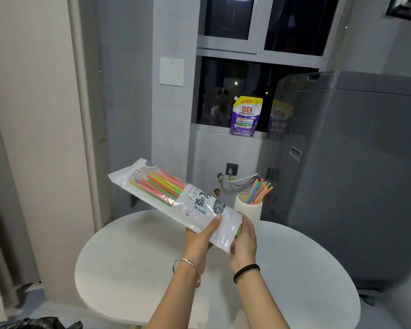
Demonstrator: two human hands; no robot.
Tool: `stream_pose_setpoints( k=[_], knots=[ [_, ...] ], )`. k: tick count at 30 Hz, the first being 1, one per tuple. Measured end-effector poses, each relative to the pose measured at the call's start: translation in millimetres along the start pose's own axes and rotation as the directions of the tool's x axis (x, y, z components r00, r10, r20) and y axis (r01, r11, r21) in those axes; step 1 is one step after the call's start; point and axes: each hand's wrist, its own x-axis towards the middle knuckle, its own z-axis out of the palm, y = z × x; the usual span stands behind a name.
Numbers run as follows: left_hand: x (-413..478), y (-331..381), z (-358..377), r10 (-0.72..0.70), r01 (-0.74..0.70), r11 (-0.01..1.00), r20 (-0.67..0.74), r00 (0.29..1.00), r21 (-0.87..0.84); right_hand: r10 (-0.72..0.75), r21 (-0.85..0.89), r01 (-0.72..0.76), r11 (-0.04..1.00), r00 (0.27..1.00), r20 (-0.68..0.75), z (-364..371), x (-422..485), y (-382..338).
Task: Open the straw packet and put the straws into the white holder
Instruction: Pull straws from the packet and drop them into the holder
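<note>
The straw packet point(176, 200) slants above the table point(128, 269), left of the white holder point(247, 210) on it.

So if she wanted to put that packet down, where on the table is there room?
The round table is bare left of her left hand and along the near right edge. Only the far side is taken, by the white holder, beside her right hand.

Bare counter point(133, 264) left and front — open passage. Blocked at far right edge by white holder point(247, 210) with straws point(259, 191) fanning upward, washing machine point(354, 174) close behind.
</note>
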Motion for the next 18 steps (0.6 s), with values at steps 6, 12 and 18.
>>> stream_pose_setpoints(
  k=[6, 12, 18],
  knots=[
    [0, 4, 2, -0.145, 0.135, 0.962, -0.027, 0.989, -0.238, -0.221, -0.406, 0.217, 0.888, 0.975, 0.037, -3, -1, 5],
    [-1, 7, -3, -0.165, 0.126, 0.938, -0.098, 0.981, -0.322, -0.240, -0.517, 0.352, 0.781, 0.932, 0.272, -10, 0, -5],
    [8, 13, -20, -0.107, 0.070, 0.917, -0.074, 0.992, -0.392, -0.329, -0.426, 0.400, 0.812, 0.915, 0.233, -16, 5, -25]
  ],
)
